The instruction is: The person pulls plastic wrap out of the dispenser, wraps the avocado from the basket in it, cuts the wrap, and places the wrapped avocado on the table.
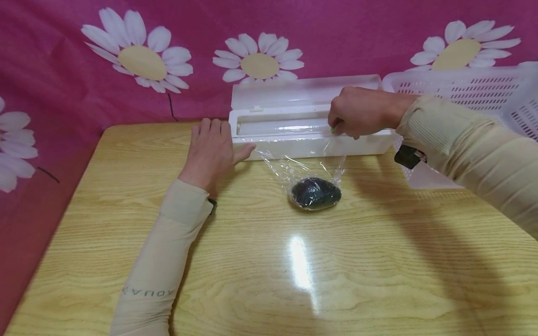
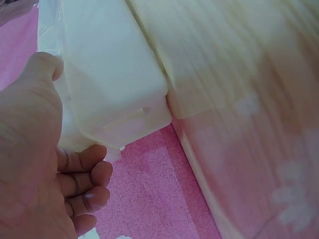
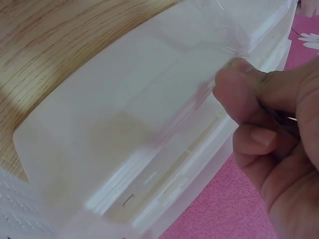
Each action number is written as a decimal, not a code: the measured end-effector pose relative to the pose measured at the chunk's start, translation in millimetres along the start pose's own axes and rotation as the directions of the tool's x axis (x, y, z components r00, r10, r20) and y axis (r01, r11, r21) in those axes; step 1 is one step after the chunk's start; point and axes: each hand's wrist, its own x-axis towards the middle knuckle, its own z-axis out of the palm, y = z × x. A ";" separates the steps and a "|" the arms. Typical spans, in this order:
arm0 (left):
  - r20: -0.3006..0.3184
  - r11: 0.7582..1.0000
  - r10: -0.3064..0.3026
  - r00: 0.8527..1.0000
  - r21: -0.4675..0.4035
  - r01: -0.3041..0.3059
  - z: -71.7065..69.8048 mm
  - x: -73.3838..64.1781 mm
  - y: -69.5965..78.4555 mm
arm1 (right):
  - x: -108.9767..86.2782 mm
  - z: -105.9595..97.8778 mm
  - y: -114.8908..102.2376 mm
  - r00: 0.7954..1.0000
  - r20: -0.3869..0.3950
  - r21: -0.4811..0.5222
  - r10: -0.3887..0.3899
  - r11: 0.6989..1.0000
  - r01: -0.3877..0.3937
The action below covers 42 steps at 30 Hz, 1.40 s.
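A long white plastic wrap dispenser lies across the back of the table with its lid raised. Clear plastic wrap runs from its front edge down to a dark, avocado-like oval covered in the film. My left hand holds the dispenser's left end, thumb along the front; in the left wrist view the fingers bend near its end. My right hand is over the right part of the opening, thumb and forefinger pinching a small green slider, mostly hidden, at the wrap's edge.
A white perforated basket stands at the back right, beside the dispenser and partly behind my right forearm. Pink cloth with daisies hangs directly behind the wooden table.
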 end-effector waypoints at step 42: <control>-0.003 1.000 -0.001 1.000 -0.023 0.001 0.0 0.9 -1.1 | 17.3 5.7 -6.0 0.989 -0.130 0.074 -0.065 0.994 0.075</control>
